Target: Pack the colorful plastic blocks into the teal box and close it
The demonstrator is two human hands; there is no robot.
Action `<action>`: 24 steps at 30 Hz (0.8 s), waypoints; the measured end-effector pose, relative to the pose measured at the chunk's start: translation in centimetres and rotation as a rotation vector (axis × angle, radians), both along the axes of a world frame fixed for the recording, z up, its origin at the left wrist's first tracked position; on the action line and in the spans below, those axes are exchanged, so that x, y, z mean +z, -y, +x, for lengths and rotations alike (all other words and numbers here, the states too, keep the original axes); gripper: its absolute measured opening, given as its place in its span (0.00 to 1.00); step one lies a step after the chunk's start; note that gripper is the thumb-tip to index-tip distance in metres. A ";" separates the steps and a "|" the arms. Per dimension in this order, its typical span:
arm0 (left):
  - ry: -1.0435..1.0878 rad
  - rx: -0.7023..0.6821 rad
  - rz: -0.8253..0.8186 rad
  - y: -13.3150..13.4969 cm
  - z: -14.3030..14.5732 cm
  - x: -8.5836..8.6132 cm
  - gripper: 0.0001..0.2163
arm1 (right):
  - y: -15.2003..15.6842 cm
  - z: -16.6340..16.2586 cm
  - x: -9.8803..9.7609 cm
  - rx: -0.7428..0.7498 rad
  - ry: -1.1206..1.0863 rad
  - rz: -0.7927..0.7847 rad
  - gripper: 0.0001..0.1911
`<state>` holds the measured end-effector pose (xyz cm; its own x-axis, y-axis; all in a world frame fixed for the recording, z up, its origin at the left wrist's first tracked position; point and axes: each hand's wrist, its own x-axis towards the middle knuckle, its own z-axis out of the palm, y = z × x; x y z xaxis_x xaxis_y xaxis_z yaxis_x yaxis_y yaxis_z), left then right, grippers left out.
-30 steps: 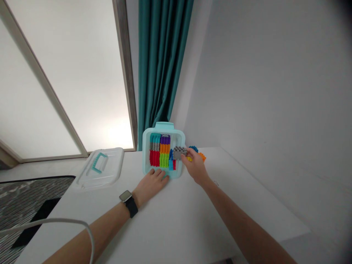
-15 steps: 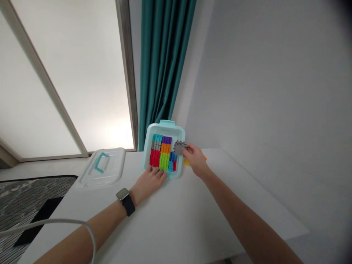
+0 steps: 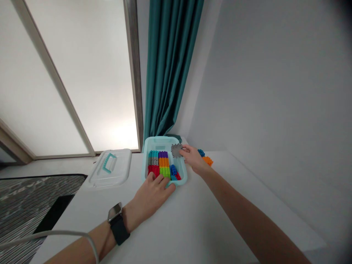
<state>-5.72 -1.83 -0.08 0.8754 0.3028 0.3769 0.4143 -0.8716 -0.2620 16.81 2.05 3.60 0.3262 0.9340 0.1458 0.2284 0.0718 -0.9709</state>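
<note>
A light-teal plastic storage box (image 3: 145,167) sits on the white table with rows of coloured toothed building blocks (image 3: 164,161) inside: teal, grey, red, purple, orange and green. Loose blue blocks (image 3: 173,169) and a red block (image 3: 178,176) lie in its near right part. My left hand (image 3: 152,192) curls its fingers over the box's near rim, thumb outside. Between the thumb and fingers of my right hand (image 3: 192,157) is a flat grey toothed block (image 3: 176,150), held above the right side of the box.
Orange blocks (image 3: 208,160) and a blue block (image 3: 201,152) lie on the table (image 3: 189,216) beyond my right wrist. A clear lid with a teal handle (image 3: 114,168) lies at the left. A cable (image 3: 60,232) crosses my left forearm. Behind are a green curtain (image 3: 173,66) and a wall.
The far end of the box has come down, and its loose blue and red blocks have shifted. My right hand still holds the grey block, now over the far right part of the box.
</note>
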 end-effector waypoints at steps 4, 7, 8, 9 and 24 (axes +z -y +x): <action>0.016 -0.008 -0.056 0.2 0.6 -0.2 0.06 | -0.7 0.0 -0.4 0.103 -0.005 -0.011 0.15; 0.054 0.002 -0.113 0.7 1.1 -0.2 0.07 | -1.3 0.0 -0.5 0.172 -0.016 -0.034 0.14; 0.068 0.001 -0.139 0.8 1.2 0.0 0.07 | -1.5 0.0 -0.5 0.180 -0.018 -0.043 0.13; 0.083 -0.008 -0.172 0.9 1.1 0.3 0.07 | -1.6 0.0 -0.4 0.181 -0.020 -0.051 0.13; 0.137 -0.223 -0.275 -10.6 -6.1 1.2 0.16 | -3.7 0.7 0.2 0.327 -0.005 -0.061 0.15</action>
<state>-11.86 8.82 1.08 0.8782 0.2166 0.4265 0.2211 -0.9745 0.0395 17.46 5.78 3.81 0.0079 0.9963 0.0860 0.1981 0.0828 -0.9767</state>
